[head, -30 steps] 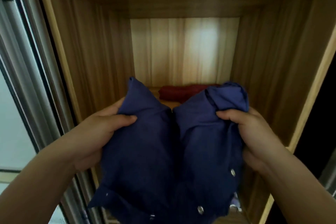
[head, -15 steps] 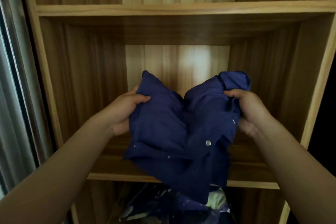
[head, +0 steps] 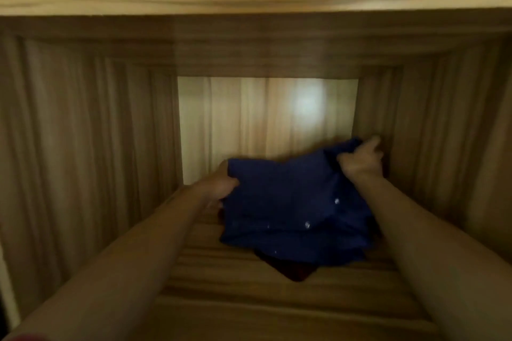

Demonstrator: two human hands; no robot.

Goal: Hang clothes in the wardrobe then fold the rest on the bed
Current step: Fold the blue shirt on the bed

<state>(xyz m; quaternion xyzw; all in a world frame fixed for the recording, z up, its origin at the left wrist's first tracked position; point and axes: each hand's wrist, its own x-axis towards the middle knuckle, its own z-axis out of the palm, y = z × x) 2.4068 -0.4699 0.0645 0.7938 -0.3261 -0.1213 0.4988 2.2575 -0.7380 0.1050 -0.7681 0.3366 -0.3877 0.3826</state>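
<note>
Pinching the folded dark-blue snap-button shirt (head: 296,210) at its upper corners, left hand (head: 219,188) and right hand (head: 360,160) hold it on the wooden shelf (head: 249,293), centre-right; soft, light, floppy, it likely needs both sides supported.

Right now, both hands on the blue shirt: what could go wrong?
1. The blue shirt is bunched, gripped by the left hand and right hand; letting go may unfold it.
2. It lies over a dark red garment; pushing it in could rumple that.
3. The right hand is near the side wall; it may knock it.
</note>
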